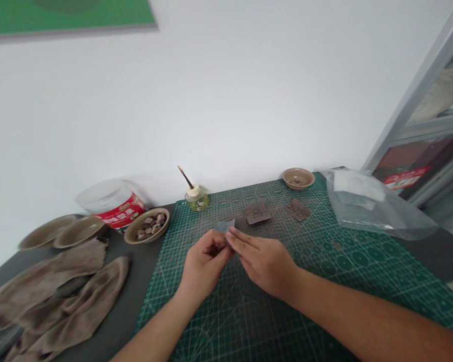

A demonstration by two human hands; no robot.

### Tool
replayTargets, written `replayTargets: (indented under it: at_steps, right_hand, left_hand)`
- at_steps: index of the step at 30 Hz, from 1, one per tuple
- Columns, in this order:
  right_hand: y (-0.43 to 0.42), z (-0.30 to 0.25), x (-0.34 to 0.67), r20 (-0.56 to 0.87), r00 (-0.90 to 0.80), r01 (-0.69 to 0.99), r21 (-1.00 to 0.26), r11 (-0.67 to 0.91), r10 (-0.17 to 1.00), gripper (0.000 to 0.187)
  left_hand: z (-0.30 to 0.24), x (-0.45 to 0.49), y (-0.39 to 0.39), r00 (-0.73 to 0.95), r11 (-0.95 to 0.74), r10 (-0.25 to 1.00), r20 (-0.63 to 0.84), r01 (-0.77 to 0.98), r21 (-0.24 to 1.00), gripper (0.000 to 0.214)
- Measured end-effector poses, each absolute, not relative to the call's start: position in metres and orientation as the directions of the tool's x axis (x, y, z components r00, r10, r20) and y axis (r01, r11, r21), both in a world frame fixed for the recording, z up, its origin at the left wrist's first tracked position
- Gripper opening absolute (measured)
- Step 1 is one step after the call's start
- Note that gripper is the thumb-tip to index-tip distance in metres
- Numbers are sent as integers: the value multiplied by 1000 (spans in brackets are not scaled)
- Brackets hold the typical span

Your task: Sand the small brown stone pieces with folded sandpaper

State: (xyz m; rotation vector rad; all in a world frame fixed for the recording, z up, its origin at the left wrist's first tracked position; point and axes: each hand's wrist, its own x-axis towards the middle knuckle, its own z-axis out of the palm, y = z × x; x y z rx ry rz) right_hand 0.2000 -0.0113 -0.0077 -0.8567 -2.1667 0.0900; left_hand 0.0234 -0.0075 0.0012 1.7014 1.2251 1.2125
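Over the green cutting mat (196,322), my left hand (202,264) and my right hand (268,264) meet at the fingertips. Between them is a small grey piece of sandpaper (225,225), its upper end sticking out above the fingers. Both hands are closed, pinching it from either side. Whether a smaller item is tucked inside the fingers cannot be seen. Just beyond my hands lie two brown sandpaper pieces with handwritten marks, a curled one (257,213) and a flatter one (298,209) to its right.
At the left are a brown cloth (79,311), a bowl of small stones (147,226), two shallow bowls (81,231) and a plastic tub (115,206). A glass jar (197,199) with a brush stands by the wall. A small bowl (298,179) and plastic bag (370,206) are at right.
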Motion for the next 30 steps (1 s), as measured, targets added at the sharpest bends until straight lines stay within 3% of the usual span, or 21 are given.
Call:
replayTargets:
  at_steps: [3, 9, 15, 19, 25, 30]
  right_hand:
    - [-7, -9, 203, 620, -469, 550, -352, 757, 629, 45]
    - [3, -8, 207, 555, -312, 576, -535, 618, 771, 39]
    - [-1, 1, 204, 451, -147, 423, -776, 468, 880, 11]
    - [3, 2, 206, 355, -196, 287, -870, 400, 914, 7]
    - [10, -2, 209, 271, -206, 85, -952, 293, 940, 11]
    - [12, 1, 213, 328, -222, 139, -921, 363, 918, 8]
  left_hand:
    - [2, 24, -9, 98, -322, 947, 307, 290, 901, 17]
    - [8, 25, -11, 70, -349, 936, 344, 292, 891, 12]
    - [2, 21, -1, 115, -226, 973, 198, 334, 915, 9]
    - [2, 21, 1, 161, -203, 975, 155, 339, 919, 16]
    - [5, 20, 0, 148, -176, 979, 139, 281, 943, 21]
    - [1, 18, 2, 156, -211, 972, 179, 224, 951, 11]
